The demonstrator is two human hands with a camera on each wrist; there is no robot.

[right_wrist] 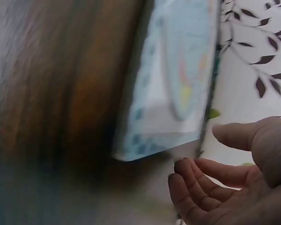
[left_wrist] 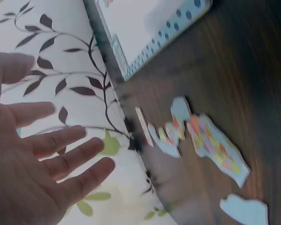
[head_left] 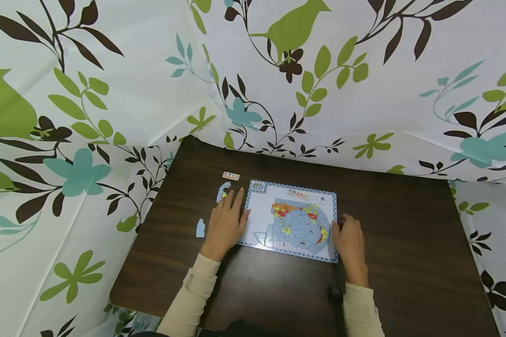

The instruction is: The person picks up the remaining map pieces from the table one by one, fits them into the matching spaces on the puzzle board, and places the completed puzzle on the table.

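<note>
A world-map jigsaw board [head_left: 259, 215] with a dotted blue border lies on the table, most of its map pieces set in on the right and lower part. My left hand [head_left: 225, 224] reaches over the board's left edge, its fingers spread and nearly straight; the left wrist view shows nothing in the palm. Beside the right edge is my right hand [head_left: 351, 241], thumb at the border. In the right wrist view its fingers bend loosely near the board's corner and hold nothing. Loose puzzle pieces [left_wrist: 218, 146] lie left of the board, partly hidden by the left hand in the head view.
A small printed strip [head_left: 231, 176] lies beyond the left hand, and a plain blue piece [head_left: 200, 228] sits farther left. The dark wooden table [head_left: 413, 243] meets a leaf-patterned cloth [head_left: 388, 107] at the back and left.
</note>
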